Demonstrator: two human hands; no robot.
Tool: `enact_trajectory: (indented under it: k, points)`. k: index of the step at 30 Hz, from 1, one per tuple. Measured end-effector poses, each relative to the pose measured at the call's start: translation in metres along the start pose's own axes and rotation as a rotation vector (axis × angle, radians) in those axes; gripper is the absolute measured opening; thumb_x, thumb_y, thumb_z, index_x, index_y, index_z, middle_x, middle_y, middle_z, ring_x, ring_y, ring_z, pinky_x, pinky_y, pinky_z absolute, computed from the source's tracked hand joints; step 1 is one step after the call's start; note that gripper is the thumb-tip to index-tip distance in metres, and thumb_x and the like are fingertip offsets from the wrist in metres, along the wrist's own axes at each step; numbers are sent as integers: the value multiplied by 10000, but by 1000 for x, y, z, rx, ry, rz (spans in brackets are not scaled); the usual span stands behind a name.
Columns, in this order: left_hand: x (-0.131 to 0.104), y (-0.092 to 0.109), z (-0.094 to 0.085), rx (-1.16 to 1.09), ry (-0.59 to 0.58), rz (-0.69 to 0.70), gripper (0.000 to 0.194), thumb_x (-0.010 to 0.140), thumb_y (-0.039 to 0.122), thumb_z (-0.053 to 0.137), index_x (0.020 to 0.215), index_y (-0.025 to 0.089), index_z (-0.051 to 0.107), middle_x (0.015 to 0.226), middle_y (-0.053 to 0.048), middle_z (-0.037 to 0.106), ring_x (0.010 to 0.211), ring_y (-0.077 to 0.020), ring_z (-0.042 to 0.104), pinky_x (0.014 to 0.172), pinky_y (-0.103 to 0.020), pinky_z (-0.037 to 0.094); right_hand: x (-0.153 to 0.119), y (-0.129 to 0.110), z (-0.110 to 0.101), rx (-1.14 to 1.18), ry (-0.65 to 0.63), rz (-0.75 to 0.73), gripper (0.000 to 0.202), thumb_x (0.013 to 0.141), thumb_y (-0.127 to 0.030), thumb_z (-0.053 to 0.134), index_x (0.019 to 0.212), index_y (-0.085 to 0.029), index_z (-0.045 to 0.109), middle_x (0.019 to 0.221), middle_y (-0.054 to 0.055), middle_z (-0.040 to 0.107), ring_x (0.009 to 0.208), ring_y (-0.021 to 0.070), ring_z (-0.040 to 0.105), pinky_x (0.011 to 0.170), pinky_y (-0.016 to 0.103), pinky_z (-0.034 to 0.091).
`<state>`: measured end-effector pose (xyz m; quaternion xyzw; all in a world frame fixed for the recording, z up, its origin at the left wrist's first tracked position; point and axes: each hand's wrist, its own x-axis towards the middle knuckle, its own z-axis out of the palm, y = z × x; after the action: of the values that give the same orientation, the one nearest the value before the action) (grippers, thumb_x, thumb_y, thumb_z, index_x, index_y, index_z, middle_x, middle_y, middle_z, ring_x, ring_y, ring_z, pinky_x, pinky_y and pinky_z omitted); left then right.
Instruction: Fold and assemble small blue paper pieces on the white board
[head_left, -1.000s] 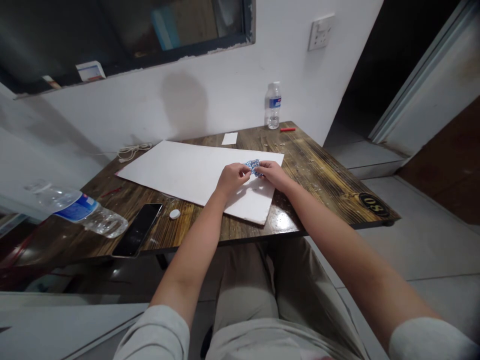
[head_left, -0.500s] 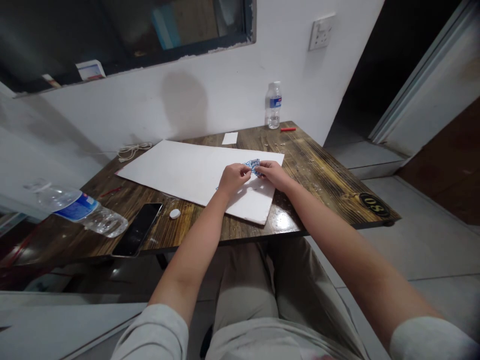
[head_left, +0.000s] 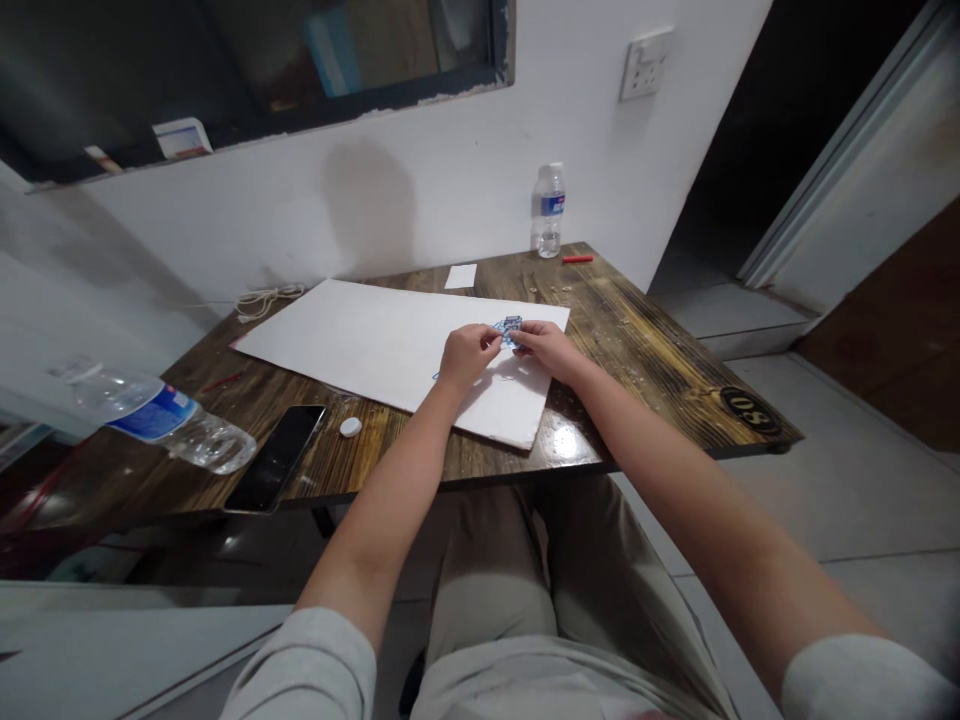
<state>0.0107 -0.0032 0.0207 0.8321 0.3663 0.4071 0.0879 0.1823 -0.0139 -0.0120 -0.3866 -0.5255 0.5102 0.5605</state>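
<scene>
A small blue-and-dark patterned piece (head_left: pixel 513 325) is pinched between the thumb and fingers of my right hand (head_left: pixel 545 345), over the right part of a white board (head_left: pixel 360 335). From the left side, my left hand (head_left: pixel 469 355) reaches to the same piece with thumb and forefinger pressed together; what lies between those fingertips is too small to name. Blue marks show on the board beside and behind my left hand. The board lies flat on a dark wooden table (head_left: pixel 645 370).
Left on the table are a lying water bottle (head_left: pixel 169 415), a black phone (head_left: pixel 277 458) and a white cap (head_left: pixel 350 427). Toward the back are a white cable (head_left: pixel 262 300), a paper square (head_left: pixel 460 276), an upright bottle (head_left: pixel 550 215) and a red stick (head_left: pixel 577 259).
The patterned piece has turned slightly, so more of its face shows. Both hands keep almost the same place and grip.
</scene>
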Motion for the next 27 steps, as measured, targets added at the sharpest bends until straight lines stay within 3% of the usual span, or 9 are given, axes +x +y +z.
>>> enact_trajectory:
  k: [14,27]
  points:
    - [0,0,0,-19,19,15,68,789,146,630,775,160,695,748,-34,699,675,-135,612,687,-275,487,2,2,1,74,-12,-4,314,652,-408,799,686,-156,616,599,-11,566,547,91,469,538,244,362]
    - [2,-5,-2,-119,-23,111,76,815,232,684,861,180,714,787,-27,704,706,-130,613,692,-270,498,2,3,1,132,-30,-16,342,640,-446,794,731,-172,610,653,-16,547,566,87,433,543,247,326]
